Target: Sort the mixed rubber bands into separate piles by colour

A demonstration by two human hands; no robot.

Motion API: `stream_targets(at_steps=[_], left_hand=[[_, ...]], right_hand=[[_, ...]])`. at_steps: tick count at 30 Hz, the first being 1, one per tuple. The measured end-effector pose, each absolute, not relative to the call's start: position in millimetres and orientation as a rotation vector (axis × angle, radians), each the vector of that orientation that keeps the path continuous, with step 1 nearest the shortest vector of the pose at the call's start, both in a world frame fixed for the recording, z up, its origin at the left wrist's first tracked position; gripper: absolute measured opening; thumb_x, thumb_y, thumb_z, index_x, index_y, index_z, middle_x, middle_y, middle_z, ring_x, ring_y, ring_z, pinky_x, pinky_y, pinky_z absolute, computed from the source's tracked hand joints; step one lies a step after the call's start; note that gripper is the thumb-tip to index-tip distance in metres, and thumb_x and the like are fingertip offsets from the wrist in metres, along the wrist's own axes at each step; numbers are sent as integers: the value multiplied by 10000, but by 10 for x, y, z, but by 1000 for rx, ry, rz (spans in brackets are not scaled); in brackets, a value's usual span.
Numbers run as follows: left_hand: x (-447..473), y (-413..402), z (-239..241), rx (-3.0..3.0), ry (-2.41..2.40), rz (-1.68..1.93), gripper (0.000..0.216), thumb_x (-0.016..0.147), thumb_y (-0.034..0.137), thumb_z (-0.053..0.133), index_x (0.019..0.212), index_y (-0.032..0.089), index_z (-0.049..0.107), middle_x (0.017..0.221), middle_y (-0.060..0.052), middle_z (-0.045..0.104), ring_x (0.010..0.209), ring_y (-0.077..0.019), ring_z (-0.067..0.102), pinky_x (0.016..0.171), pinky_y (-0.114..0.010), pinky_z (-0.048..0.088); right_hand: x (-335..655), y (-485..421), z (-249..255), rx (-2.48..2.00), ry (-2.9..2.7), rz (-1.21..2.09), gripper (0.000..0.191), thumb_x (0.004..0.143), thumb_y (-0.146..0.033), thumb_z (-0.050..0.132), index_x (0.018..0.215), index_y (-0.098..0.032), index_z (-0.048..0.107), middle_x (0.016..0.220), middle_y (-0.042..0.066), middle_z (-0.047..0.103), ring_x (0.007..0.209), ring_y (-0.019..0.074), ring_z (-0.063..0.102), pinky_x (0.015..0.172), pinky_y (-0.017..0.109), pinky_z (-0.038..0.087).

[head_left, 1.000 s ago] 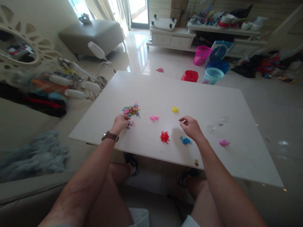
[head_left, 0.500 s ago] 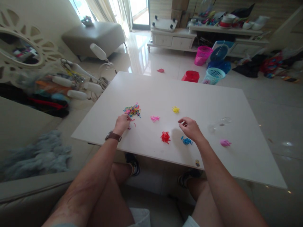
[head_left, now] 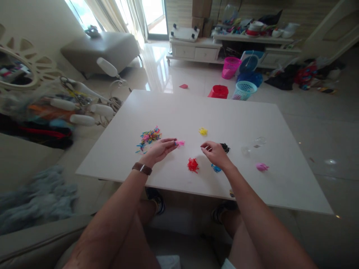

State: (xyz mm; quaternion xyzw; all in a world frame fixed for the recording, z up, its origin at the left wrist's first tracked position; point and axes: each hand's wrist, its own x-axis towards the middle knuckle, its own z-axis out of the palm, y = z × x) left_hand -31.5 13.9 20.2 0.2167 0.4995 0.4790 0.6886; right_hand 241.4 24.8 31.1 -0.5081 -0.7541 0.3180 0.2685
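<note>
My left hand [head_left: 161, 150], a brown-strapped watch on its wrist, reaches over the table, fingers nearly straight and tips together. A small blue rubber band [head_left: 176, 143] shows at those tips, beside a pink pile of rubber bands [head_left: 181, 143]. Behind this hand lies a mixed-colour pile [head_left: 150, 135]. My right hand [head_left: 214, 152] hovers with curled fingers, a gap between thumb and forefinger, and nothing visible in it. Black bands [head_left: 225, 148] lie partly hidden behind it, blue bands [head_left: 215, 168] below it. Red bands [head_left: 193, 164] and yellow bands [head_left: 203, 131] form separate piles.
On the right of the white table [head_left: 168, 108] are clear containers [head_left: 259, 142] and a violet-pink lump [head_left: 262, 167]. A small sticker [head_left: 231, 193] sits at the near edge. Beyond the far edge stand a red bin [head_left: 218, 91] and a light-blue basket [head_left: 245, 90].
My left hand has moved right, from the mixed pile to the pink one, with something blue at its fingertips. That pile is more spread out. Black bands now show behind my right hand.
</note>
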Motion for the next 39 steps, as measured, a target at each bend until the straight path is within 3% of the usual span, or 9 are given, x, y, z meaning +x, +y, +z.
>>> stream_targets(at_steps=[6,9,13,26,32,39], left_hand=[[179,49,188,624,951,851,57,827,100,712,874,114,740,983,-108,742,943,-148,694,1004,-315,534],[294,46,152,648,926,819,80,805,120,747,884,120,740,936,-91,741,878,-131,694,973,-315,537],[364,59,152,687,942,804,144,769,161,798,892,118,736,888,-85,738,828,-132,692,941,-330,542],[409,187,121,720,1061,839,188,734,195,815,860,113,702,908,-104,734,798,-144,689,900,-348,555],[376,230,120,691,1101,905,230,692,202,829,856,108,698,870,-94,726,781,-130,678,849,-292,552],[470,144,47,882,1213,905,239,676,260,816,843,118,722,812,-89,736,743,-153,685,801,-316,559]], right_hand=[[2251,146,354,-1208,-1841,1112,224,863,-350,667,1029,-213,727,869,37,760,797,166,706,757,295,557],[2224,122,327,-1167,-1771,1169,220,835,-349,696,1002,-211,739,891,39,765,786,165,710,766,302,564],[2251,166,269,-1209,-1760,1096,132,819,-320,692,825,-197,740,801,29,751,748,165,693,741,294,549],[3195,564,58,-1844,-1608,643,110,731,-276,665,735,-183,724,702,39,718,670,180,643,685,301,502],[3389,560,-71,-1976,-1614,546,151,769,-295,644,767,-173,734,735,61,725,701,186,645,707,299,482],[3296,511,93,-2042,-1598,480,191,813,-307,615,881,-176,737,810,65,731,730,184,636,724,289,474]])
